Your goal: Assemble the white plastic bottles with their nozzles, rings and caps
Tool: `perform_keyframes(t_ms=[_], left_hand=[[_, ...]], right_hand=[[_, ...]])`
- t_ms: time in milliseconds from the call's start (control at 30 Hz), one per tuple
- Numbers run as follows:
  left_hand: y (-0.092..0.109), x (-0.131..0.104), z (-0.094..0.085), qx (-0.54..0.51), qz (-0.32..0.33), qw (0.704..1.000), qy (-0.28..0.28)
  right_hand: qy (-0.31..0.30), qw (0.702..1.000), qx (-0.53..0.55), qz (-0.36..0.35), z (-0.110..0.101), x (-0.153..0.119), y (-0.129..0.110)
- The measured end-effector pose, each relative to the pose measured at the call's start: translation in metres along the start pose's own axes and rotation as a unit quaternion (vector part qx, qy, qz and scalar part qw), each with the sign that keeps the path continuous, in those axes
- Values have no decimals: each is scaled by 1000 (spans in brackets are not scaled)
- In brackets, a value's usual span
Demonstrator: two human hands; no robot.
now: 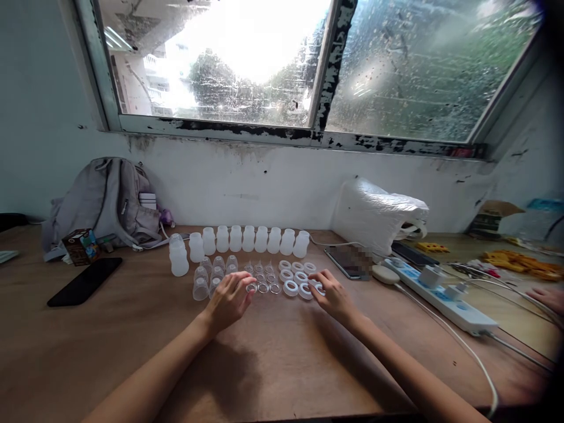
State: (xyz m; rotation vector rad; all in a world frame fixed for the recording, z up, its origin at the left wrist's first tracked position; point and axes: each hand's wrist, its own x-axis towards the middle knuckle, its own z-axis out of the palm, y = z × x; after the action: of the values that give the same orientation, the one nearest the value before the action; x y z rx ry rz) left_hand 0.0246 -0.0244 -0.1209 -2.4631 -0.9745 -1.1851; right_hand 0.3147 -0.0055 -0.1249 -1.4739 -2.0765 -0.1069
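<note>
My left hand reaches over the front of the clear caps, its thumb and fingertips bent around a clear silicone bottle nipple at the near left of the nipple group. On the right, my right hand has its thumb and fingers at a white collar ring in the nearest row of rings. Several domed clear caps stand left of the nipples, partly hidden by my left hand. Behind them runs a row of frosted baby bottles. At its left end one capped bottle stands taller.
A black phone, a small box and a grey backpack occupy the left. To the right are another phone, a white plastic bag, a round white puck and a power strip with cables. Another person's hand shows at the right edge.
</note>
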Motion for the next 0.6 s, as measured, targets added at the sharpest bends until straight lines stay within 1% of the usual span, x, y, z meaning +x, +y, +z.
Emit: perform_keyframes(t_ms=[67, 133, 233, 333, 400, 467, 500, 600], left_hand=[[-11, 4, -6, 25, -11, 999, 40], [-26, 9, -16, 50, -38, 994, 85], [-53, 16, -35, 80, -115, 975, 172], [-84, 15, -50, 109, -215, 930, 279], [-105, 7, -51, 127, -290, 894, 317], [-123, -5, -45, 126, -363, 867, 317], [-129, -11, -40, 116, -398, 856, 307], [-139, -24, -28, 51, -501, 824, 260]], right_hand=[[10, 999, 26, -37, 7, 9, -17], [17, 996, 41, -72, 16, 18, -34], [24, 991, 66, -110, 30, 27, -53], [50, 987, 94, -117, 41, 28, -61], [59, 986, 109, -112, 45, 26, -62], [61, 986, 119, -103, 46, 23, -61], [62, 986, 123, -96, 46, 22, -60], [77, 985, 131, -78, 44, 20, -59]])
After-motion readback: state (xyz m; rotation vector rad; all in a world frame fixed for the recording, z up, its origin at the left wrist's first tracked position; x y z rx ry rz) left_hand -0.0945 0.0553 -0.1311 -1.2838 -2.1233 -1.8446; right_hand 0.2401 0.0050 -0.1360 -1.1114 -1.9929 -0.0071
